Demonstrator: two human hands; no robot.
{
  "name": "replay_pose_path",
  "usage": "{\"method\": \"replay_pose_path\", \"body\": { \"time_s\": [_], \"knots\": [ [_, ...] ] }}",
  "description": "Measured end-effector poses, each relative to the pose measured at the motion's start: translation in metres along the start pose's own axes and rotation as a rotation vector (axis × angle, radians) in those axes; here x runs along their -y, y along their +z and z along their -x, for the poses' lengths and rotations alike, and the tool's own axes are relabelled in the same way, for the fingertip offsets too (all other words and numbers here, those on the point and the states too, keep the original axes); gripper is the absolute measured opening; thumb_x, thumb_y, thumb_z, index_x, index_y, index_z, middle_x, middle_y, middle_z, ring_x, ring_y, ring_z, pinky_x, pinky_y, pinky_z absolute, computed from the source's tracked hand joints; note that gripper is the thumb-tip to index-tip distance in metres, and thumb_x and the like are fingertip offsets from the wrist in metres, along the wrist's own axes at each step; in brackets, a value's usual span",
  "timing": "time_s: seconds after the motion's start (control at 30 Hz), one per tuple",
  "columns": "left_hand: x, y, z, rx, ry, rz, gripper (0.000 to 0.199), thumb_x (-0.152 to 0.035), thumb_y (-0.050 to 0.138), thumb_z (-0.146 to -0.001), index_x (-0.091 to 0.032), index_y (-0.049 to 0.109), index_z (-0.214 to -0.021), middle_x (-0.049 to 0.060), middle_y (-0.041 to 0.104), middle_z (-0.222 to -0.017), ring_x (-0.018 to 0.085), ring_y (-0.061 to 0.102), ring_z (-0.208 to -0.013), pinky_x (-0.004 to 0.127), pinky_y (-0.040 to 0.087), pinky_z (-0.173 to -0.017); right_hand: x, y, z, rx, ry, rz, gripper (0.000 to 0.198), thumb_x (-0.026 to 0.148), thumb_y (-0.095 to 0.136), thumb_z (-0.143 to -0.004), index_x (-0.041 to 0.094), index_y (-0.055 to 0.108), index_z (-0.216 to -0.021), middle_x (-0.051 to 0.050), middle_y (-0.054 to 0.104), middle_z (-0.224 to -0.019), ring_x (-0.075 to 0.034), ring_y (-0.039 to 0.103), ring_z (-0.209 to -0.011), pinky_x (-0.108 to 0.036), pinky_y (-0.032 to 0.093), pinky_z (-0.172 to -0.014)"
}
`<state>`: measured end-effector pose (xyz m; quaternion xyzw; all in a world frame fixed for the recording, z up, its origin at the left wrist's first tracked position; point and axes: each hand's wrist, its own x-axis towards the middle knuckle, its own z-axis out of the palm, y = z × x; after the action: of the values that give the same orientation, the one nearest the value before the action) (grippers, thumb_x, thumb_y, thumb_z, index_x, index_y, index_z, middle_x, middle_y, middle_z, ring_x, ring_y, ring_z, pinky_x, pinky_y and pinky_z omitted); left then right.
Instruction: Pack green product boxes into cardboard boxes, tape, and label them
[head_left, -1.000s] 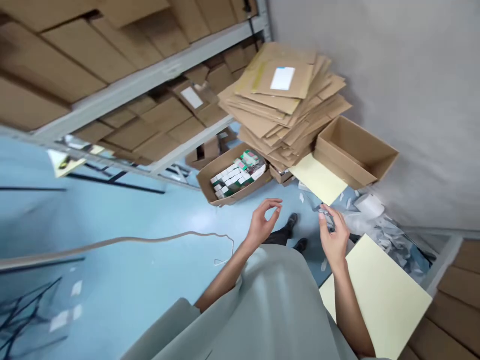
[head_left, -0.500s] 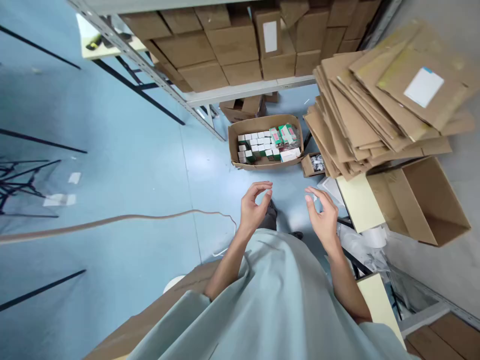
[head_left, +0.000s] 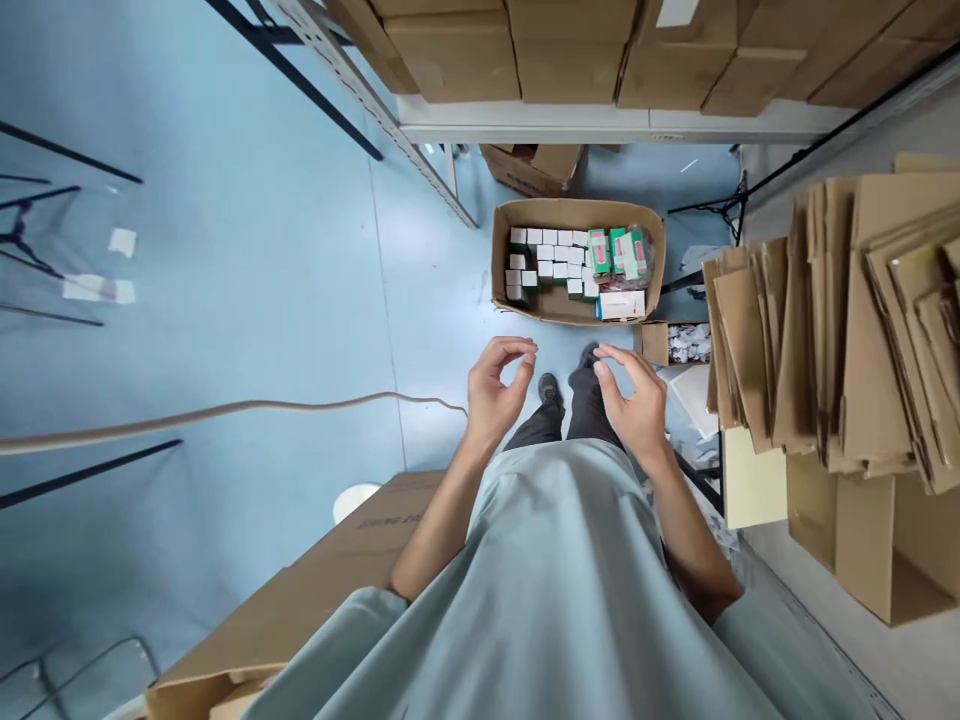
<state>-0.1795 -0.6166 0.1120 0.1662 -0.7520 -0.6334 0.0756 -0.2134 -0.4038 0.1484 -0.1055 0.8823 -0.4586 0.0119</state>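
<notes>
- The fingers (head_left: 510, 347) of the bare left hand (head_left: 491, 398) curl toward the thumb, with a narrow gap between the tips.
- The bare right hand (head_left: 641, 408) mirrors it, its thumb and forefinger slightly parted, in front of the black shoes (head_left: 550, 388) and dark trousers (head_left: 540, 425).
- Both hands hang in front of the pale blue-green garment (head_left: 555, 560), apart from each other.
- The open oblong brown cardboard box (head_left: 574, 213) sits on the light blue floor (head_left: 285, 260), just beyond both hands.
- Inside it stand small white-topped cartons (head_left: 545, 253) in rows, with green-and-white cartons (head_left: 598, 250) to their right and a flat white carton (head_left: 621, 305) at the near right corner.
- A small brown box (head_left: 655, 343) beside it contains crumpled whitish scraps, perhaps paper; they are too small to tell.
- On the right, a thick stack of flattened brown cardboard (head_left: 814, 320) looms above a pale yellow table (head_left: 754, 485) and an open brown carton (head_left: 862, 545).
- Ahead, closed brown boxes (head_left: 570, 60) line a grey metal shelf (head_left: 525, 133).
</notes>
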Motion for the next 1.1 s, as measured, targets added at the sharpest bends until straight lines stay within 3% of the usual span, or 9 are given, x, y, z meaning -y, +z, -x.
{"method": "replay_pose_path", "body": {
  "time_s": [0.17, 0.33, 0.57, 0.83, 0.97, 1.1],
  "knots": [
    [0.013, 0.016, -0.061, -0.091, -0.08, -0.025, 0.016, -0.039, 0.075, -0.1, -0.024, 0.078, -0.093, 0.006, 0.076, -0.102, 0.021, 0.076, -0.101, 0.038, 0.065, -0.094, -0.031, 0.024, -0.076, 0.092, -0.026, -0.073, 0.03, 0.047, 0.06, -0.117, 0.028, 0.08, -0.129, -0.009, 0.087, -0.121, -0.027, 0.082, -0.116, -0.046, 0.067, -0.109],
    [0.03, 0.033, -0.113, -0.194, -0.16, -0.025, 0.026, -0.05, 0.079, -0.1, -0.024, 0.079, -0.097, 0.006, 0.077, -0.101, 0.02, 0.075, -0.099, 0.037, 0.066, -0.093, -0.064, 0.051, -0.142, 0.175, 0.003, -0.093, 0.031, 0.049, 0.06, -0.117, 0.029, 0.079, -0.131, -0.01, 0.086, -0.123, -0.027, 0.082, -0.119, -0.047, 0.066, -0.111],
    [0.089, 0.034, -0.167, -0.251, -0.26, -0.02, 0.029, -0.053, 0.082, -0.098, -0.024, 0.08, -0.1, 0.005, 0.078, -0.103, 0.02, 0.077, -0.098, 0.036, 0.067, -0.093, -0.107, 0.101, -0.191, 0.271, 0.083, -0.091, 0.031, 0.05, 0.061, -0.116, 0.028, 0.08, -0.128, -0.01, 0.087, -0.122, -0.027, 0.083, -0.117, -0.045, 0.066, -0.109],
    [0.196, 0.023, -0.211, -0.268, -0.391, -0.127, 0.011, -0.034, 0.076, -0.1, -0.023, 0.08, -0.098, 0.004, 0.082, -0.102, 0.018, 0.078, -0.095, 0.034, 0.067, -0.092, -0.17, 0.191, -0.208, 0.375, 0.244, -0.031, 0.037, 0.057, 0.062, -0.114, 0.029, 0.081, -0.129, -0.011, 0.087, -0.125, -0.029, 0.082, -0.12, -0.048, 0.065, -0.113],
    [0.273, 0.02, -0.229, -0.306, -0.451, -0.164, 0.01, -0.03, 0.075, -0.1, -0.023, 0.081, -0.103, 0.004, 0.084, -0.101, 0.018, 0.078, -0.091, 0.033, 0.066, -0.088, -0.216, 0.255, -0.211, 0.437, 0.288, -0.038, 0.041, 0.061, 0.063, -0.112, 0.027, 0.082, -0.126, -0.011, 0.087, -0.124, -0.03, 0.083, -0.118, -0.047, 0.066, -0.11],
    [0.365, 0.02, -0.246, -0.326, -0.525, -0.202, 0.01, -0.03, 0.077, -0.099, -0.024, 0.082, -0.105, 0.004, 0.084, -0.096, 0.02, 0.078, -0.09, 0.033, 0.064, -0.086, -0.272, 0.334, -0.214, 0.494, 0.334, -0.028, 0.038, 0.056, 0.065, -0.111, 0.025, 0.083, -0.121, -0.012, 0.088, -0.12, -0.029, 0.084, -0.115, -0.044, 0.067, -0.106]
  ]
}}
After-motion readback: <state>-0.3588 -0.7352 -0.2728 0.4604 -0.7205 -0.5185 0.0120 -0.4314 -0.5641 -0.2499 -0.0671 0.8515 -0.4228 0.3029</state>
